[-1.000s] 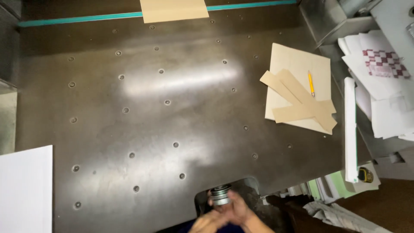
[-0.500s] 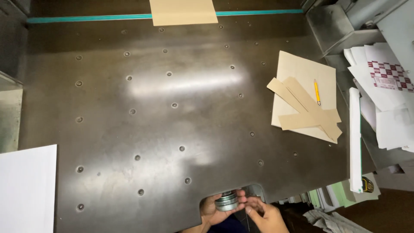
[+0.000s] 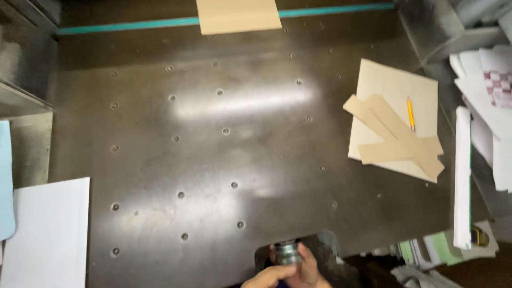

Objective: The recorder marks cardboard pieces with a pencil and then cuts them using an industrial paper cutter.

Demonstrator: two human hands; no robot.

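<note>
A dark metal desk [image 3: 240,160] fills most of the view, its sheen broken by rows of small round holes and a bright patch of reflected light near the middle. A teal stripe [image 3: 133,24] runs along the far edge at twelve o'clock, with a tan cardboard sheet [image 3: 238,15] lying across it. At about two o'clock a larger cardboard sheet [image 3: 394,114] rests on the desk, carrying several crossed cardboard strips [image 3: 397,141] and a yellow pencil [image 3: 410,113] just beside them. A white paper stack [image 3: 50,234] sits at eight o'clock, at the desk's left edge. Off the desk at three o'clock stand piles of white paper [image 3: 488,128], one with a checked pattern.

At six o'clock, at the near rim of the desk, a small round metal knob [image 3: 288,252] sits in a cutout. The right hand [image 3: 309,266] lies against its right side, fingers curled around it. The left hand [image 3: 269,277] comes in from seven o'clock, its fingers stretched toward the knob's lower edge and touching it. Both hands are only partly in view at the bottom edge.
</note>
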